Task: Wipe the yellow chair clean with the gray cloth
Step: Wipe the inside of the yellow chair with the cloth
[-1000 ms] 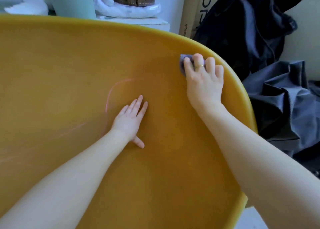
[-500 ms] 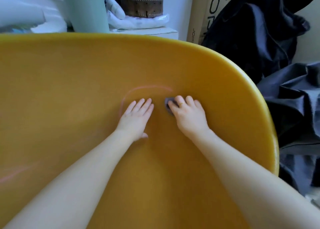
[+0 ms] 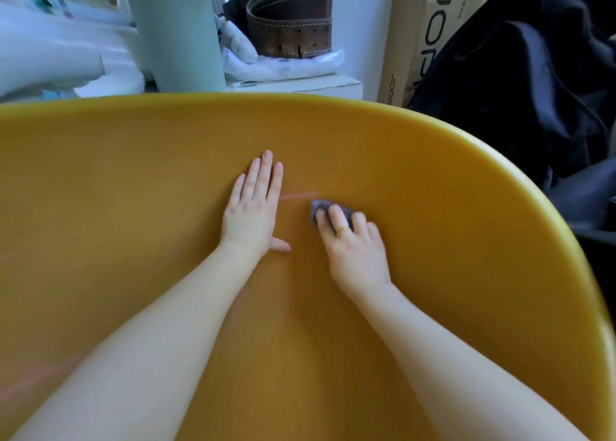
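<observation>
Yellow chair (image 3: 433, 180) fills most of the view, its curved rim running from far left round to near right. Both bare forearms reach in from the near edge.

Left hand (image 3: 251, 212): flat on the chair surface, fingers straight and together, thumb out to the right. Holds nothing.

Right hand (image 3: 355, 247): just right of the left, apart from it, fingers curled down over the gray cloth (image 3: 320, 207) and pressing it to the chair. Only a small bunched edge of cloth shows past the fingertips (the rest is hidden under the hand). A gold ring (image 3: 344, 229) on one finger.

A faint pink streak (image 3: 300, 196) lies on the yellow surface between the two hands, its right end just beside the cloth. More pale pink smears at near left, blurred.

Beyond the far rim: pale green bin (image 3: 180, 33); brown leather belt (image 3: 290, 23), coiled, on white plastic-wrapped packing; cardboard box (image 3: 416, 37) upright at far right, printed letters partly cut off, reading roughly "JOPR" (not certain). Dark fabric (image 3: 533, 90) heaped at right.
</observation>
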The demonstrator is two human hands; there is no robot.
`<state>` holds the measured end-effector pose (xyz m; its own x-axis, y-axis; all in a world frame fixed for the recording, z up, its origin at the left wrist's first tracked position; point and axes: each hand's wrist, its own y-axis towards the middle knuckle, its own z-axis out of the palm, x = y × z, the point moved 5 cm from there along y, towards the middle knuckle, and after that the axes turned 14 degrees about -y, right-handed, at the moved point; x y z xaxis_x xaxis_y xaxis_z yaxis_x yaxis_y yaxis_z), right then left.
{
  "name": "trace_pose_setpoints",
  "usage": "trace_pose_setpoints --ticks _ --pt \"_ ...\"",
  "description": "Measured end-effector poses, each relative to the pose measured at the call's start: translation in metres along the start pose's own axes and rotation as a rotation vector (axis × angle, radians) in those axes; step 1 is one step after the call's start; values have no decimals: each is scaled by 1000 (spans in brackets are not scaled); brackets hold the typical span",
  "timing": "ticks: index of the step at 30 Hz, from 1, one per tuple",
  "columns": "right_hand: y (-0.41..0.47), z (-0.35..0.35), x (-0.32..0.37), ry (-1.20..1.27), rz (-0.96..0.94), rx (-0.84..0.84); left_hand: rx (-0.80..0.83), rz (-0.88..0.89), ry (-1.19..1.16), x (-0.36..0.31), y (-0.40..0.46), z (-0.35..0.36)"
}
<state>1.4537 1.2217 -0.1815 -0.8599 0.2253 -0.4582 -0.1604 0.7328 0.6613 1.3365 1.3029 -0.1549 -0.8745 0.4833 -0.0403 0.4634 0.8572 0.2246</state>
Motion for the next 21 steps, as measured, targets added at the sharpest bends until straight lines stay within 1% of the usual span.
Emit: trace_pose_setpoints --ticks 2,5,7,9,11,13,15,16,18,20,21 --pt "-1 -2 3 10 -66 13 -3 0 9 1 0 0" --pt "21 -15 -26 -43 -156 -50 9 -18 19 4 0 0" --pt "45 -26 -58 -136 -99 -106 23 -18 38 4 1 0" --pt "70 -37 -86 -224 33 -165 24 -8 37 4 1 1" --pt "84 -41 -97 -221 141 -217 15 0 30 5 1 1" --pt "82 -33 -88 -160 171 -254 -1 7 30 5 2 2" --pt "68 -16 -57 -74 112 -262 -15 10 14 6 3 5" --pt "58 -7 -38 -27 75 -235 -21 4 -2 6 3 6" --pt "42 6 -7 61 65 -153 -46 -22 -40 8 1 7" --pt "37 7 8 120 56 -99 -68 -76 -81 12 -3 8" --pt "37 4 9 126 15 -84 -67 -102 -92 13 -7 8"
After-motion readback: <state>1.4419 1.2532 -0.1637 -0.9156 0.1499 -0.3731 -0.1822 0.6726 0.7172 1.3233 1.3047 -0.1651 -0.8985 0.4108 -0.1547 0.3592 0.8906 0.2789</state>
